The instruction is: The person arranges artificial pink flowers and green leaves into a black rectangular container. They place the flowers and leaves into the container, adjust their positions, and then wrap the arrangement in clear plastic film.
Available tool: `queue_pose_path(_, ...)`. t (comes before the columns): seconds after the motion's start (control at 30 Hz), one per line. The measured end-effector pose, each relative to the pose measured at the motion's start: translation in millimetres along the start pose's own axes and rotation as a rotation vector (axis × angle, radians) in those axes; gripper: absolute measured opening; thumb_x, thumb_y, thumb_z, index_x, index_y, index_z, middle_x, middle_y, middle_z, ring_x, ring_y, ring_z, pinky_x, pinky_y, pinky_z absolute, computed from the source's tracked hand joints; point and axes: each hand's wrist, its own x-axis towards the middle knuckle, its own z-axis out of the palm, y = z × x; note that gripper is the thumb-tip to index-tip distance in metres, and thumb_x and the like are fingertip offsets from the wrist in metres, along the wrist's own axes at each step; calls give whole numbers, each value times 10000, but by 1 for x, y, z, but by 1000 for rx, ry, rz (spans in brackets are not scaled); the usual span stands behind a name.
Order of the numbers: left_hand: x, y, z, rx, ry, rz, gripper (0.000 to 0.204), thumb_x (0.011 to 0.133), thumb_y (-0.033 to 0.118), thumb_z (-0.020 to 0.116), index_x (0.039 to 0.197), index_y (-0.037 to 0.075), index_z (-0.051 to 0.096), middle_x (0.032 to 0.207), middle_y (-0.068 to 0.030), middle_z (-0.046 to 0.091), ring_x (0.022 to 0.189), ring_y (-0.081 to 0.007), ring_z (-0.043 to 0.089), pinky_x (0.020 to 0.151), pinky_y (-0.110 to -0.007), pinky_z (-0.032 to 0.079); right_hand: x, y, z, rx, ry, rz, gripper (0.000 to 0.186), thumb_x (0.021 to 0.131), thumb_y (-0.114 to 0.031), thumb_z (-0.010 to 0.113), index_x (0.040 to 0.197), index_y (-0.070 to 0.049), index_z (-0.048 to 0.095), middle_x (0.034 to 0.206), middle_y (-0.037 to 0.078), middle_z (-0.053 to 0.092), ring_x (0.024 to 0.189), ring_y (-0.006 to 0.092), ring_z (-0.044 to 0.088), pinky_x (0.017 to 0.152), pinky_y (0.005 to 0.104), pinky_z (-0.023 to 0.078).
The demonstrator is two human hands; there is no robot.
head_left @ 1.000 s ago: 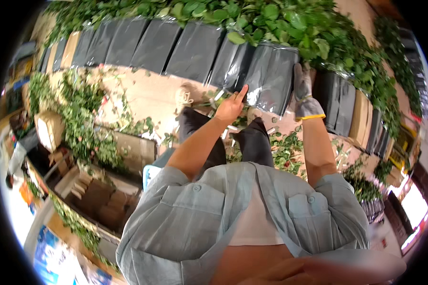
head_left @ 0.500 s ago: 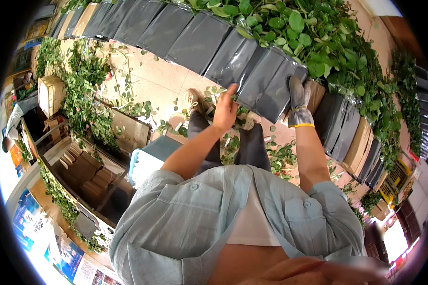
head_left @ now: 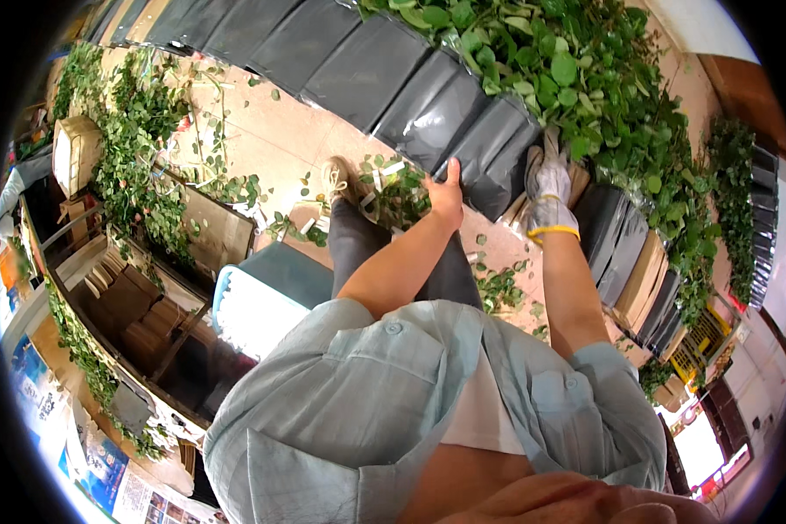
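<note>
My bare left hand (head_left: 446,196) is at the near lower edge of the black plastic-wrapped bundles (head_left: 498,144). Its thumb points up against the wrapping and stands apart from the fingers, which are partly hidden. On the bundles' right side lies my right hand (head_left: 550,179), in a grey-white work glove with a yellow cuff. Its fingers stretch upward, beside the leaves and between the black wrapping and a brown-paper-wrapped bundle (head_left: 576,179). Several wrapped bundles stand in one curved row, with green leafy stems (head_left: 576,65) sticking out of their far ends.
Cut leaves and stem pieces (head_left: 393,188) litter the tiled floor round my shoe (head_left: 334,182). To the left are a pale blue bin (head_left: 275,275), a cart with folded brown cardboard (head_left: 157,319) and heaped stems (head_left: 144,148). A yellow crate (head_left: 700,345) is at the right.
My left hand has moved right along the bundles' lower edge and its thumb now points up. The bundles between my hands look narrower. My gloved hand stays at their right side.
</note>
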Motion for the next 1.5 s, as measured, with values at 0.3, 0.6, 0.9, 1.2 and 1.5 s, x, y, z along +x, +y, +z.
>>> queue_pose_path(0.3,-11,17,11,299,185,-2,1093,746,546,778,1514,44,184,1490,-203,364,1347,-319,377,1091,-422,341,-19,-98,10,-564,-228,-409,748,807,-407,667,1465,-208,371,1562,134,262,1434,391,203,1148,572,140)
queue_pose_path(0.6,-19,145,-222,1086,-819,491,500,884,390,613,1252,53,595,1032,-186,683,915,-279,665,799,-370,531,-51,-183,-35,-875,-467,-485,727,871,-389,617,1496,-193,300,1552,158,262,1427,397,217,1155,499,248)
queue_pose_path(0.9,-69,315,-680,913,593,280,392,811,221,632,1151,30,668,1134,-201,667,1079,-335,635,935,-401,500,5,-319,75,-827,-652,-491,437,853,-364,605,1168,-63,642,1115,157,682,1104,334,605,934,398,481)
queue_pose_path(1.2,-120,272,-817,365,1075,79,304,780,222,581,994,59,722,1058,-206,678,1015,-375,642,917,-424,501,-120,-737,312,-795,-1114,-1250,399,834,-329,598,1127,-65,658,1102,174,677,1068,355,614,896,429,494)
queue_pose_path(1.5,-90,126,-721,13,1075,-529,450,801,347,589,1088,18,695,1146,-238,644,1072,-363,626,932,-404,492,-269,-1041,526,-1082,-1268,-1903,364,815,-294,590,1087,-67,673,1090,190,672,1031,377,623,857,460,508)
